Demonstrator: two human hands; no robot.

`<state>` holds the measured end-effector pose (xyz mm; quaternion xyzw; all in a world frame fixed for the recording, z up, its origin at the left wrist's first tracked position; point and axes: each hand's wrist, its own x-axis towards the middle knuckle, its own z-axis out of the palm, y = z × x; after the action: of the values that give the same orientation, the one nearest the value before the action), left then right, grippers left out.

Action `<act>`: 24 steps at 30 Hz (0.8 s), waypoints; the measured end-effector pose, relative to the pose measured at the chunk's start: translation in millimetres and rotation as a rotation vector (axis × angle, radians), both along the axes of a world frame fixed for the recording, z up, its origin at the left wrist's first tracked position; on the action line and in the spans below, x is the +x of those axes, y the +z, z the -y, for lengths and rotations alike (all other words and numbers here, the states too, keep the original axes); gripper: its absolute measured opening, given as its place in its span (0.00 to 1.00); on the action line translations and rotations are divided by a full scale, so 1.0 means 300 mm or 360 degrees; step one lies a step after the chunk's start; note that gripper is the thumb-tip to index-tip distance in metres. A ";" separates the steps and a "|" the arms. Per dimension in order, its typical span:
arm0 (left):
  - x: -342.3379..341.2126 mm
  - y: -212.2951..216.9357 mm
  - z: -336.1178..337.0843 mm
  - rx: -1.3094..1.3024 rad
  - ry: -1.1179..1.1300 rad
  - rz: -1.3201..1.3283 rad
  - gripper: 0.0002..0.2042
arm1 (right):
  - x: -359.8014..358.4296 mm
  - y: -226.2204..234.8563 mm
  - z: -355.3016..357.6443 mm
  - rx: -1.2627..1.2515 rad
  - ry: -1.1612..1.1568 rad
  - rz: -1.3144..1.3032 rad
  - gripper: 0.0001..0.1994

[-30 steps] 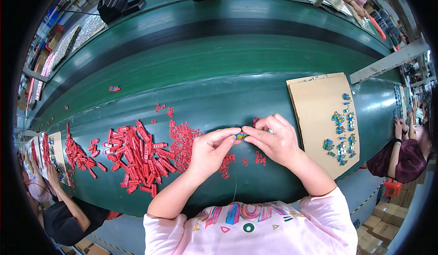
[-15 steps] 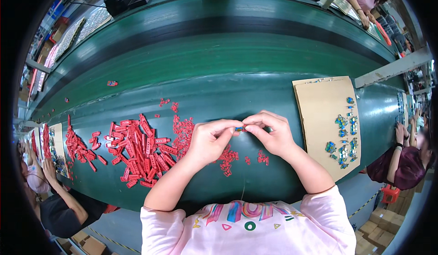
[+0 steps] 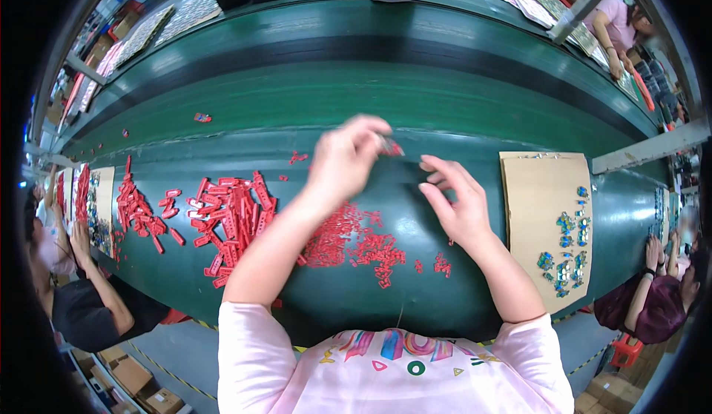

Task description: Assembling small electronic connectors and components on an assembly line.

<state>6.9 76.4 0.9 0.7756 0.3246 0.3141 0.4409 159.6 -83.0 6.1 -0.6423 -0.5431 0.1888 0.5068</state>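
My left hand (image 3: 345, 158) is raised over the green work surface, pinching a small red piece (image 3: 391, 146) at its fingertips. Motion blurs that piece, so its exact kind does not show. To the right and a little nearer, my right hand (image 3: 461, 203) is empty, thumb and fingers apart. Small red parts (image 3: 330, 242) lie scattered beneath and between my forearms. A heap of red oblong strips (image 3: 233, 210) lies left of my left forearm, which covers part of it. Right of my right hand is a cardboard sheet (image 3: 528, 229) carrying several small blue-green shiny pieces (image 3: 566, 229).
A green conveyor belt (image 3: 311, 91) runs across beyond the work surface, with a small red-and-blue piece (image 3: 202, 117) on it. A second red heap (image 3: 141, 214) lies farther left. Co-workers sit at both sides; a metal post (image 3: 653, 146) juts in at right.
My hands have come apart. The left has lifted away and forward with the small piece, while the right has let go and opened. The whole view has shifted slightly.
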 end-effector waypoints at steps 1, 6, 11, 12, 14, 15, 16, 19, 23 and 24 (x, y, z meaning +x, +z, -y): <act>-0.015 0.009 -0.086 0.0014 0.0178 -0.0094 0.12 | 0.006 0.000 -0.001 0.0010 -0.0016 0.0092 0.14; -0.193 -0.055 -0.454 0.0173 0.0612 -0.0880 0.16 | 0.032 -0.012 0.047 -0.0098 0.0068 0.0308 0.15; -0.343 -0.003 -0.434 0.0677 0.0580 -0.1313 0.18 | 0.057 -0.008 0.099 -0.0091 0.0059 0.0512 0.13; -0.357 0.045 -0.402 0.0423 0.0441 -0.1477 0.18 | 0.065 -0.009 0.108 -0.0084 0.0047 0.0565 0.12; -0.420 0.084 -0.320 0.0694 0.0185 -0.1843 0.19 | 0.065 -0.015 0.100 -0.0125 0.0088 0.0558 0.11; -0.455 0.088 -0.276 0.0688 0.0197 -0.1859 0.19 | 0.050 -0.013 0.097 -0.0152 0.0143 0.0562 0.10; -0.471 0.085 -0.239 0.0773 0.0158 -0.2037 0.18 | 0.042 -0.007 0.098 -0.0186 0.0183 0.0577 0.09; -0.513 0.052 -0.176 0.0855 0.0149 -0.2073 0.17 | -0.021 -0.003 0.042 -0.0086 0.0324 0.0620 0.07; -0.550 -0.006 -0.166 0.0863 0.0208 -0.1600 0.16 | -0.164 -0.011 -0.098 0.0155 0.0574 0.0622 0.07; -0.555 -0.007 -0.174 0.0678 0.0255 -0.1508 0.15 | -0.202 -0.013 -0.140 0.0183 0.0633 0.0631 0.07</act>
<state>-159.5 128.8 -1.1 0.8778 0.4757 0.0208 0.0530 99.0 -41.1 2.3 -0.5178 -0.7567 0.1240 0.3794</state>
